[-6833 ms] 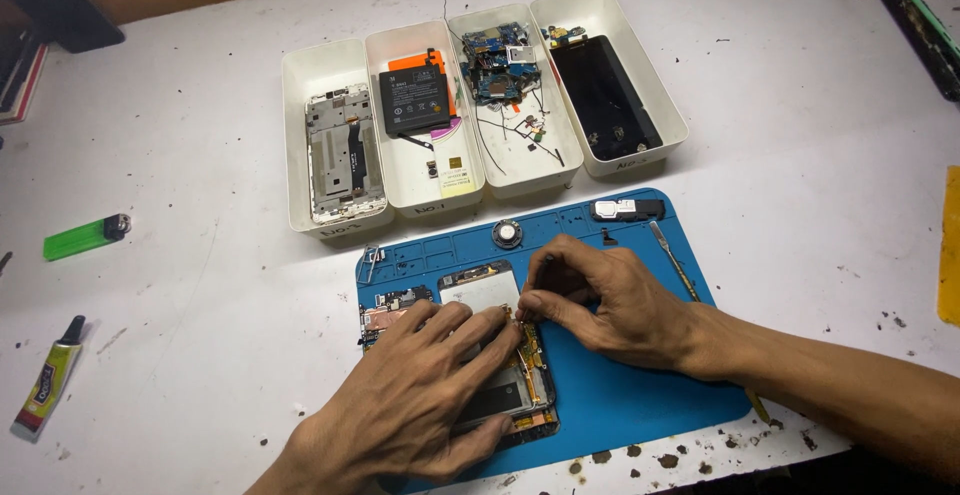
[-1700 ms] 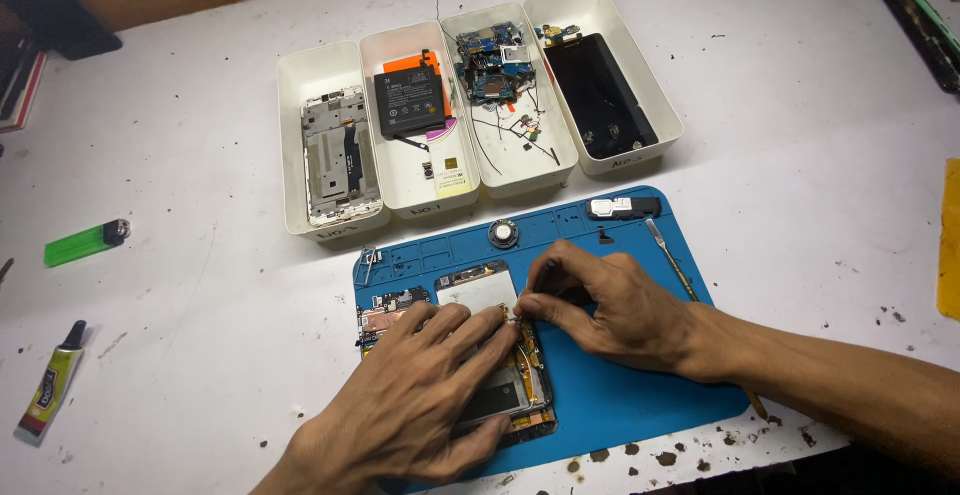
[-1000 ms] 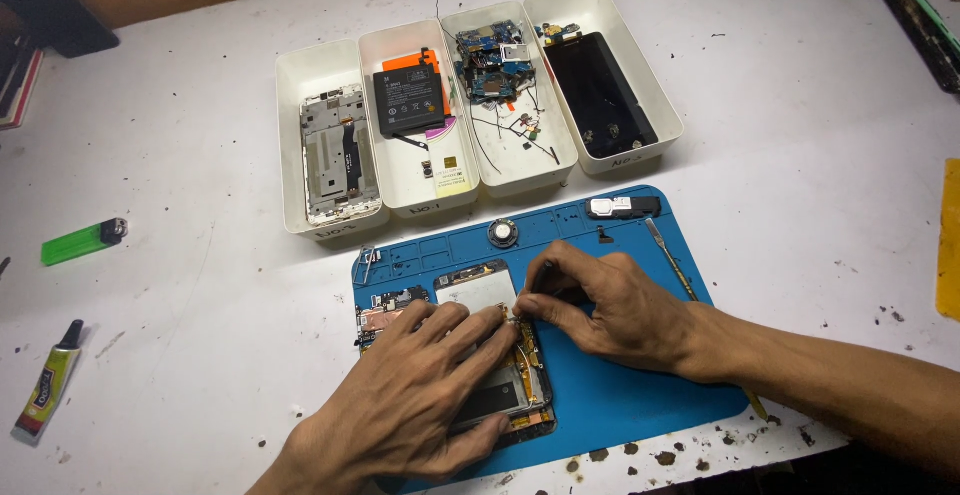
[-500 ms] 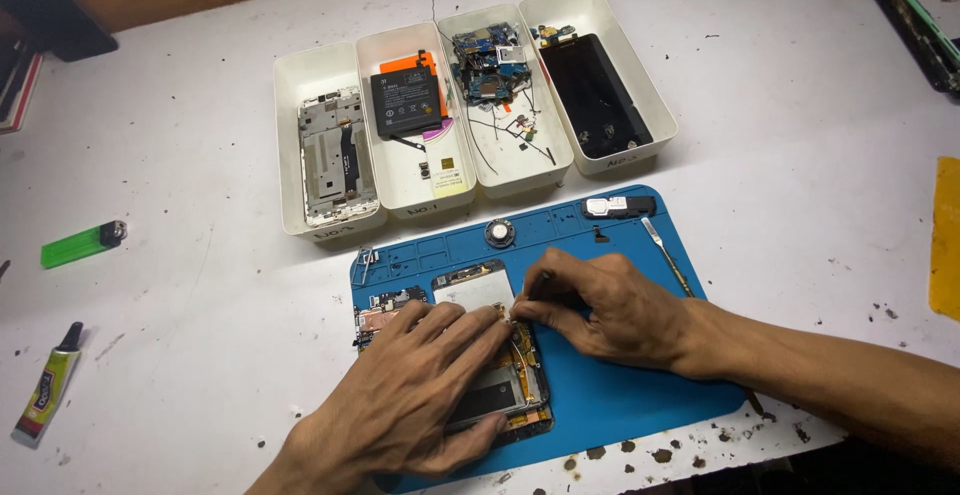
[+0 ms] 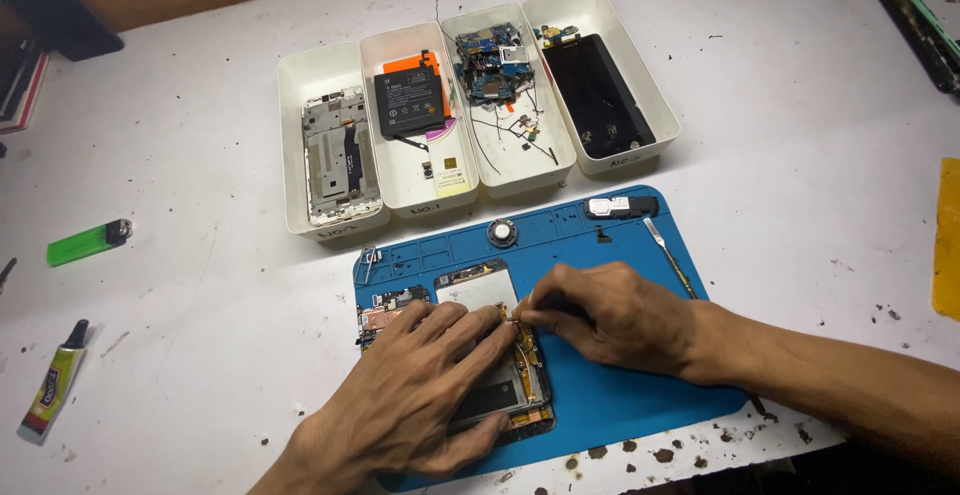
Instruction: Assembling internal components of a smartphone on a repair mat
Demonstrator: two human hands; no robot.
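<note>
An opened phone with its board and copper parts bare lies on a blue work mat. My left hand lies flat across the phone's lower half and presses it down. My right hand comes in from the right, its fingers pinched at the phone's right edge on a small part or thin tool that I cannot make out. A metal pry tool rests on the mat just behind my right hand.
Four white trays stand side by side behind the mat, holding a phone frame, a battery, circuit boards and a black screen. A green lighter and a glue tube lie at the left. A small round speaker sits on the mat.
Both hands have stayed on the phone; my right fingers have shifted only slightly along its right edge. The view has drifted a little.
</note>
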